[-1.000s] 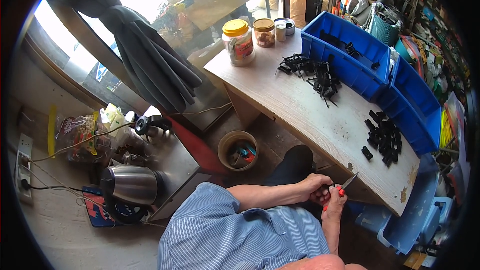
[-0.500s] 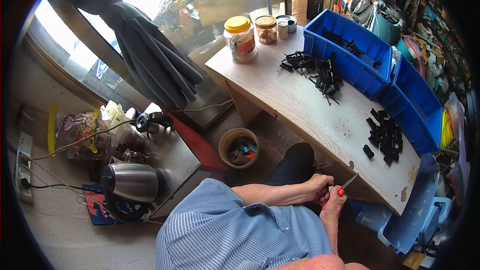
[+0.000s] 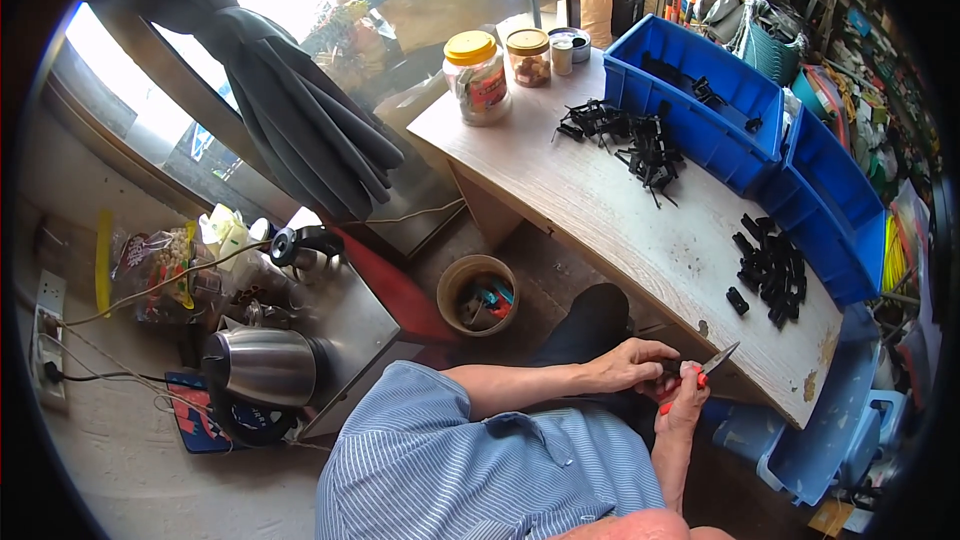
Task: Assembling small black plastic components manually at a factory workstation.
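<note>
My right hand [image 3: 684,406] grips a pair of red-handled scissors [image 3: 719,357], its pointed metal blades angled up and to the right past the desk's front edge. Close beside it, my left hand [image 3: 636,364] is closed with fingers pinched around something dark and small, mostly hidden between the two hands. On the desk [image 3: 560,170] lie a tangled heap of black plastic parts [image 3: 640,145] and, nearer the right end, a pile of short black pieces [image 3: 772,272].
Two blue bins [image 3: 690,105] stand along the desk's far right side, one holding black parts. Jars [image 3: 476,80] sit at the back corner. A bucket [image 3: 478,295] stands on the floor; a steel kettle [image 3: 268,365] is at left. A pale blue plastic container [image 3: 830,430] is at right.
Both hands have shifted slightly right and up. The left hand's fingers have drawn out longer, and the scissors' blades now show wider and reach farther right over the desk edge.
</note>
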The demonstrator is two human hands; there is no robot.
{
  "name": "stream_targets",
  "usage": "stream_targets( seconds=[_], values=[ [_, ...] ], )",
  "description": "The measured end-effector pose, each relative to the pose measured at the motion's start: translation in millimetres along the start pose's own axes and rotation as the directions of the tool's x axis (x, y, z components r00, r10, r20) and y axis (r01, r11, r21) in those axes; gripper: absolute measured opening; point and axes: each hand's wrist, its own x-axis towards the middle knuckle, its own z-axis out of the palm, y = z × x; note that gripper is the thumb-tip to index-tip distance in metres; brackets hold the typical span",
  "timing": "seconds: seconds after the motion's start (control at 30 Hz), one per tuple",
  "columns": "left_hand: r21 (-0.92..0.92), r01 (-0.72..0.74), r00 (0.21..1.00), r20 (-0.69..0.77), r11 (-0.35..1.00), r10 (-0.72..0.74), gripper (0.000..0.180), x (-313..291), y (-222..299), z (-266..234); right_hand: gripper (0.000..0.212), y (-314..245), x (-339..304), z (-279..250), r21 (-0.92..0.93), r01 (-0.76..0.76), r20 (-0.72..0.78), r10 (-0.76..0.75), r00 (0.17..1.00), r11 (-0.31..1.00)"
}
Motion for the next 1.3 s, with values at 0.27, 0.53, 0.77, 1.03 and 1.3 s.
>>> stream_targets(
  seconds=[0.27,0.53,0.77,1.03,1.3],
  values=[
    [0.432,-0.439,0.898,0.186,0.788,0.398,0.050,-4,-7,-16,0.008,0,-8,10,0.023,-0.014,0.000,0.014,1.000,1.000],
    [0.702,-0.484,0.840,0.207,0.522,0.501,0.035,-3,-14,-9,0.013,12,-4,0,0.013,-0.025,0.014,0.025,1.000,1.000],
    [0.743,-0.341,0.869,0.016,0.575,0.495,0.021,-3,-13,3,0.024,7,-9,9,-0.094,-0.072,-0.067,0.066,0.996,0.993],
    [0.517,-0.259,0.860,-0.260,0.816,0.438,0.019,-2,-4,5,0.027,1,-16,6,-0.064,-0.103,0.016,0.105,0.994,0.993],
    [0.269,-0.356,0.794,-0.418,0.895,0.442,0.014,32,22,0,0.020,-2,-18,21,-0.137,-0.146,0.132,0.164,0.978,0.980]
  ],
)
